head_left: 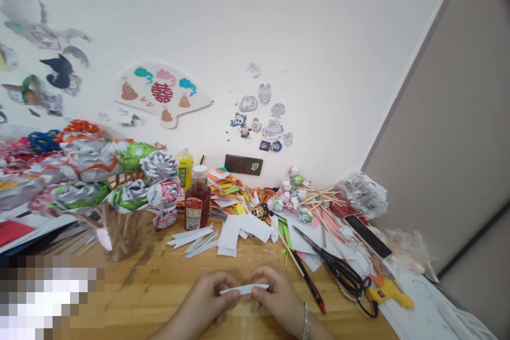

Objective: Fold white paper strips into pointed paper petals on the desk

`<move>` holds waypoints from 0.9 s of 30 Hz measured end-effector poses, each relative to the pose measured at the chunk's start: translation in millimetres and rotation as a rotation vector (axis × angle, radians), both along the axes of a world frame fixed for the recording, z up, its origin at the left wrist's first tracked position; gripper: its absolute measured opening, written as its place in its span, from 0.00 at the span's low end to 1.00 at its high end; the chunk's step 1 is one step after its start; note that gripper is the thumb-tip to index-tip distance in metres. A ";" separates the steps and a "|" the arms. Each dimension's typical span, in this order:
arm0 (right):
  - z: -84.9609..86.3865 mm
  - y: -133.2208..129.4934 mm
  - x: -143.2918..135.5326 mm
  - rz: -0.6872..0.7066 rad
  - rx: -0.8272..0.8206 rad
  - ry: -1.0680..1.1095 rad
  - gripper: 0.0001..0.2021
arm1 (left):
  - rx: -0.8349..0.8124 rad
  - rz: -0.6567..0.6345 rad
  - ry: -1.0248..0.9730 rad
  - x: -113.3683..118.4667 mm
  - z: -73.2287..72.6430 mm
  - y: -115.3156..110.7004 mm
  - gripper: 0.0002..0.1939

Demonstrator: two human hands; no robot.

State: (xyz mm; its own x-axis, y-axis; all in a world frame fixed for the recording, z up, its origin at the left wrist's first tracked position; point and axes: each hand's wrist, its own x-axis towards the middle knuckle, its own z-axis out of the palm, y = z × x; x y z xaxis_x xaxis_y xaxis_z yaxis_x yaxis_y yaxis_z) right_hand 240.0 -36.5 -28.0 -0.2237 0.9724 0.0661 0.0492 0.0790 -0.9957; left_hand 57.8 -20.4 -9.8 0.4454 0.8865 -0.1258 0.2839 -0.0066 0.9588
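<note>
A narrow folded strip of white paper (244, 289) is stretched between both hands above the wooden table. My left hand (217, 293) pinches its left end, thumb on the near side. At the other end, my right hand (269, 289) grips the strip the same way, with a bracelet on the wrist. The fingers behind the paper are partly hidden. Beyond the hands lie loose white paper pieces (228, 241) and a bundle of folded white strips (195, 239).
Paper flowers (131, 194) on sticks crowd the left. A red sauce bottle (198, 199) and a yellow bottle (184, 167) stand behind. To the right lie black scissors (342, 268), a red-and-black pen (313, 287), a phone (368, 235) and a yellow glue gun (388, 296).
</note>
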 end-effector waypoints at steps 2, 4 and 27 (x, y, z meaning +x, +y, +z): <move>-0.9 2.5 1.6 -0.025 -0.013 -0.001 0.18 | 0.002 0.036 0.017 0.1 -0.4 -0.2 0.29; -0.7 4.0 3.0 -0.032 -0.033 0.006 0.19 | 0.020 0.029 0.016 0.1 -0.4 -0.3 0.28; 4.5 3.3 20.1 0.317 -0.113 0.333 0.34 | 0.267 -0.152 0.169 -7.9 11.2 -4.5 0.27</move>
